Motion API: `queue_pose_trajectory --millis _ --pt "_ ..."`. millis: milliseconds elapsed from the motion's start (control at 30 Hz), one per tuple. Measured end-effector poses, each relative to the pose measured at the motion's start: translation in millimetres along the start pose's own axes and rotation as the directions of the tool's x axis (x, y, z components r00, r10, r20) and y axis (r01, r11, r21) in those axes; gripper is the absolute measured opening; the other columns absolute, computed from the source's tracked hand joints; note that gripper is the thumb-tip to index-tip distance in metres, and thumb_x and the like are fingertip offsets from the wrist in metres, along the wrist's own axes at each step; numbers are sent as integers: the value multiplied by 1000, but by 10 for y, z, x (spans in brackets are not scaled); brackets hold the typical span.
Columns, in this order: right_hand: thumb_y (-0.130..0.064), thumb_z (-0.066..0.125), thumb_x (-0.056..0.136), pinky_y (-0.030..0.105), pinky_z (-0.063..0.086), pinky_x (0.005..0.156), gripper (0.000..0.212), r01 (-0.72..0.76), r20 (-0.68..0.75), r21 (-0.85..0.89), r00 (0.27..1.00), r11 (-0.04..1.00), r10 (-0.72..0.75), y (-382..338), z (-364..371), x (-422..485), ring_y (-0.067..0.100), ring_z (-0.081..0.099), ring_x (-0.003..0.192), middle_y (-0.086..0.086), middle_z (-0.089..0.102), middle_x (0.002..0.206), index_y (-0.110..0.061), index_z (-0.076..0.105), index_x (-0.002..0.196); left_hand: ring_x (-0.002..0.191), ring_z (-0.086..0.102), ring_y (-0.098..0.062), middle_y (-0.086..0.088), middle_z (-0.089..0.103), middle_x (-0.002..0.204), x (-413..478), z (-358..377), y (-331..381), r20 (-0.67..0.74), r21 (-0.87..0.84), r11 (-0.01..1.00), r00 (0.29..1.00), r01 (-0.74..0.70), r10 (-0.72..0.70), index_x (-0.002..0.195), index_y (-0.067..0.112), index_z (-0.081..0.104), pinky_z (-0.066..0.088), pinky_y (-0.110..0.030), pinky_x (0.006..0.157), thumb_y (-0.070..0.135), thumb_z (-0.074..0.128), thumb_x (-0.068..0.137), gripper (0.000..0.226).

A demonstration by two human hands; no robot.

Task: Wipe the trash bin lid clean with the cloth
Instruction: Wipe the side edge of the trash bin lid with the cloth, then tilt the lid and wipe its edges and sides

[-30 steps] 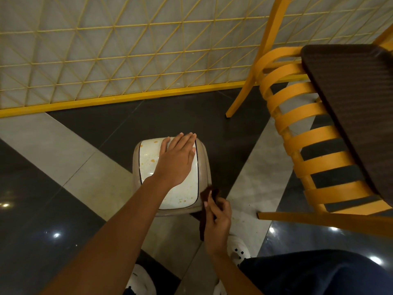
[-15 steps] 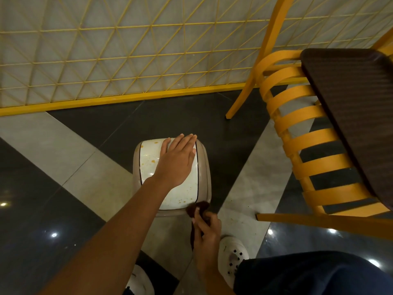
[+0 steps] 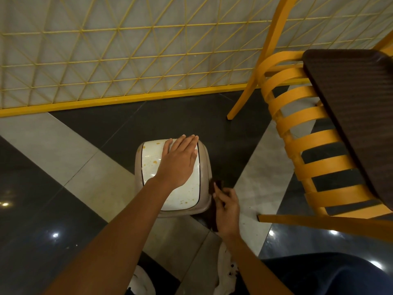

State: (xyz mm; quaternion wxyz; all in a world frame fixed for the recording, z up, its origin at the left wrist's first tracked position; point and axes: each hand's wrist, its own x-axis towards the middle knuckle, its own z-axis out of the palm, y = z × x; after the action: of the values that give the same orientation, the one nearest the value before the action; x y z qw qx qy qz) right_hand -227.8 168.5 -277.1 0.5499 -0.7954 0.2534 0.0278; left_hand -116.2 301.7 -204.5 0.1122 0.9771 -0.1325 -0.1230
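A yellow lattice screen (image 3: 127, 50) backs the tiled floor (image 3: 63, 162), and a yellow chair (image 3: 308, 145) with a dark seat stands to the right. The bin (image 3: 205, 167) sits on the floor between them, well apart from the chair, its white lid (image 3: 152, 162) facing up and flecked with orange spots. The lid's long axis runs away from the person toward the screen, tilted slightly left at the far end. The left hand (image 3: 178, 165) lies flat on the lid with fingers together and extended, tips at the far edge, gripping nothing. The right hand (image 3: 226, 207) is closed around the dark cloth (image 3: 217, 186), which pokes up beside the bin's right rim and hangs below the palm. The lid looks like a swing flap, so pressing unevenly could tip it inward, and the light bin might slide on the glossy tiles if the bracing hand lifts. The palm also covers part of the stains, which could be missed.
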Motion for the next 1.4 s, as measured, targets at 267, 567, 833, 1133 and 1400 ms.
queue_pose_trajectory --millis 267,567,833,1133,1400 --pt "-15 56 90 13 50 86 13 -105 97 74 991 992 97 -23 -104 37 11 57 90 6 56 102 -5 59 98 145 4 -13 7 10 156 -1 -14 4 8 8 1000 1000 3 -3 147 26 8 -2 -33 116 34 16 100 48" --pt "-16 48 94 14 35 82 28 59 176 -293 984 954 -6 -503 2 550 9 47 90 -2 48 104 -14 60 120 144 6 -12 7 14 155 -16 -3 2 -7 -25 1000 1000 2 -3 147 25 11 -1 -33 116 31 16 100 47" --pt "-20 50 93 36 40 101 29 -158 270 -86 947 984 175 -905 -368 417 18 51 107 -1 54 119 -17 60 120 144 8 -12 5 13 156 53 -158 -5 107 -146 989 994 8 8 147 23 12 0 -33 116 30 18 101 47" --pt "-27 47 94 41 48 96 30 75 353 87 930 993 -101 -1945 42 228 20 57 107 7 56 119 -23 58 122 128 39 -1 9 41 141 -521 -726 50 -193 -793 609 937 25 -291 136 27 41 33 -18 105 34 41 95 41" --pt "-36 37 96 26 49 88 37 211 443 68 869 975 -219 -2083 301 171 12 55 109 -4 59 121 -27 49 130 98 63 -12 4 66 108 -912 -862 -583 -22 -993 104 795 52 -606 115 38 57 47 -22 77 23 61 86 33"
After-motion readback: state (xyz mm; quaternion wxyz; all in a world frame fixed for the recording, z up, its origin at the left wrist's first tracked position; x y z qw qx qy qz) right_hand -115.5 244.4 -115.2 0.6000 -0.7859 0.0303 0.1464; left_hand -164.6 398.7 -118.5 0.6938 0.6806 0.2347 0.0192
